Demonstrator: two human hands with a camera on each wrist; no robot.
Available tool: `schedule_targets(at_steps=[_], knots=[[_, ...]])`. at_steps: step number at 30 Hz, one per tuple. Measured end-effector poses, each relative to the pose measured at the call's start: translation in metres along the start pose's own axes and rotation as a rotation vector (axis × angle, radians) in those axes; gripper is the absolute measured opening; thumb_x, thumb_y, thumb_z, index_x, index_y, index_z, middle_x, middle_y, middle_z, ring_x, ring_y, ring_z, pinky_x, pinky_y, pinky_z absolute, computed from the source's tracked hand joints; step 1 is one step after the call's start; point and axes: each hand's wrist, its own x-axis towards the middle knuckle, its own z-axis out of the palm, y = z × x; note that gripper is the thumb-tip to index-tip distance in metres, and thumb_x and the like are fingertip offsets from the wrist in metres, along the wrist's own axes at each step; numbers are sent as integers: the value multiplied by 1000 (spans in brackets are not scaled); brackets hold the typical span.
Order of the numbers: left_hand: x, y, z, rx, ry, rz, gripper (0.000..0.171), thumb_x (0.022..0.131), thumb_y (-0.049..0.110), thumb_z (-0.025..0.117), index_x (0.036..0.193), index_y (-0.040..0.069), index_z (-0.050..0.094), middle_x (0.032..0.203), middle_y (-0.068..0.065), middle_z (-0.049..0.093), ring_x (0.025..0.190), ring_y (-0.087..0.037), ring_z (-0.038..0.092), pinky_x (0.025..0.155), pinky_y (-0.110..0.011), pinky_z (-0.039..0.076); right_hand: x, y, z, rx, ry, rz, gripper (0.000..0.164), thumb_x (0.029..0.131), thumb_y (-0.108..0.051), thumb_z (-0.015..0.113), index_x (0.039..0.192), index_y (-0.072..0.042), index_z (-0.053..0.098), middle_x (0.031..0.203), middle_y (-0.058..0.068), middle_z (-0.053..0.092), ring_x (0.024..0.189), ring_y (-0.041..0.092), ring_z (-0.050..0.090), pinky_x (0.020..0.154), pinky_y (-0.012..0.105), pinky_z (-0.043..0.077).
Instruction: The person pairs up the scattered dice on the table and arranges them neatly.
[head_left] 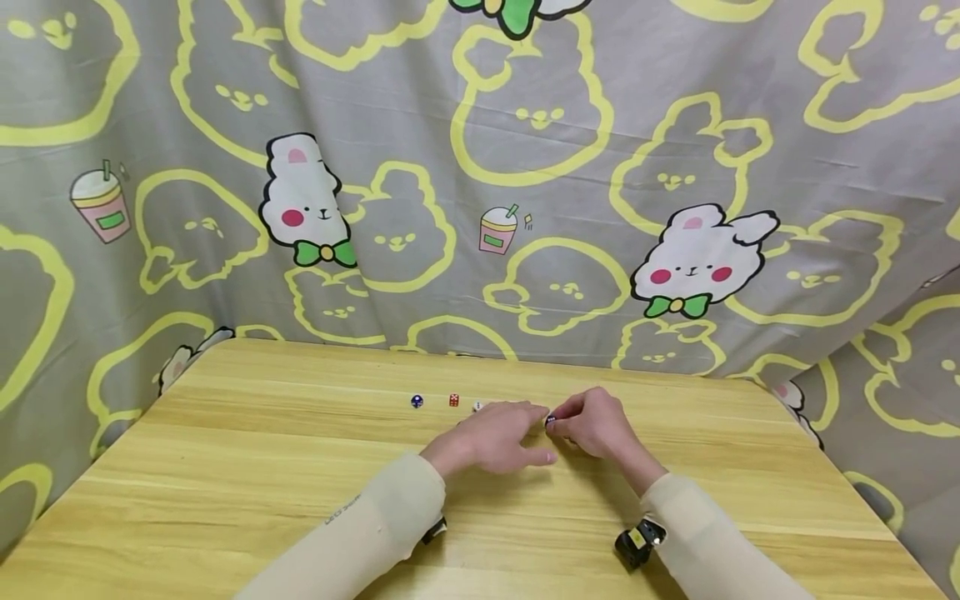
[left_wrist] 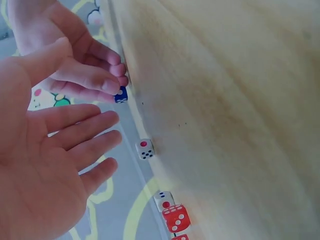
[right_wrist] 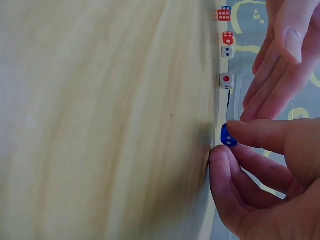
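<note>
A blue die (head_left: 551, 420) with white pips is pinched between the thumb and fingers of my right hand (head_left: 597, 422), low at the tabletop. In the right wrist view the thumb lies against one side of that blue die (right_wrist: 228, 135). My left hand (head_left: 497, 437) is held beside it, fingers straight and thumb spread, with nothing in its palm in the left wrist view. Its fingertips end close to the right hand, apart from the die. Nearest to the left fingers stands a white die (left_wrist: 145, 149) with a red single pip.
Other dice stand leftward on the wooden table (head_left: 300, 500): a second white die (right_wrist: 227, 51), red dice (left_wrist: 176, 218) and another blue die (head_left: 417, 401). The left hand partly covers this group in the head view. A patterned curtain (head_left: 420, 208) hangs behind the table.
</note>
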Motion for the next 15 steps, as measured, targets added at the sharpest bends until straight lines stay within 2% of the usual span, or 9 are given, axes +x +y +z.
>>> schedule_targets(at_steps=[8, 15], knots=[[-3, -4, 1, -123, 88, 2, 59, 103, 39, 70, 152, 8, 58, 155, -5, 61, 147, -20, 54, 121, -40, 48, -9, -4, 4, 53, -56, 14, 9, 87, -14, 88, 91, -8, 83, 81, 1, 76, 67, 14, 63, 58, 26, 51], [-17, -6, 3, -195, 91, -28, 56, 101, 35, 74, 149, 10, 61, 152, -4, 64, 139, -24, 63, 114, -39, 53, -18, -9, 8, 81, -85, 15, 8, 86, -11, 88, 91, -8, 83, 82, 1, 76, 67, 13, 64, 60, 26, 52]])
